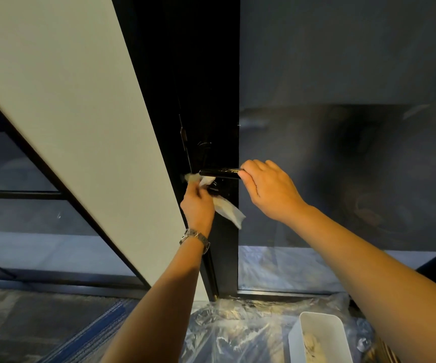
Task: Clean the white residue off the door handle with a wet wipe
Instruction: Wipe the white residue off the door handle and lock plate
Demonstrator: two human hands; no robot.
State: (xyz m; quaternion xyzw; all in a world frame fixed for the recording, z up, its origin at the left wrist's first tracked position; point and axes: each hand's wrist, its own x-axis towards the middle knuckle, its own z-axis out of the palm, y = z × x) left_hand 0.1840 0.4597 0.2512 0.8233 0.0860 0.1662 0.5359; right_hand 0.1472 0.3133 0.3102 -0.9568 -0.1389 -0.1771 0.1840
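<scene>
Jutting sideways from the black door (pixel 211 100), the door handle (pixel 219 173) has its free end gripped by the curled fingers of the right hand (pixel 269 189). The left hand (pixel 197 208) clutches the wet wipe (pixel 228 212), bunched at the handle's base. Below, a white bin (pixel 294 341) sits on plastic sheeting (pixel 237 323).

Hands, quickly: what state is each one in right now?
Left hand: grips the wet wipe, held against the base of the door handle.
Right hand: fingers curled round the door handle's free end.
</scene>
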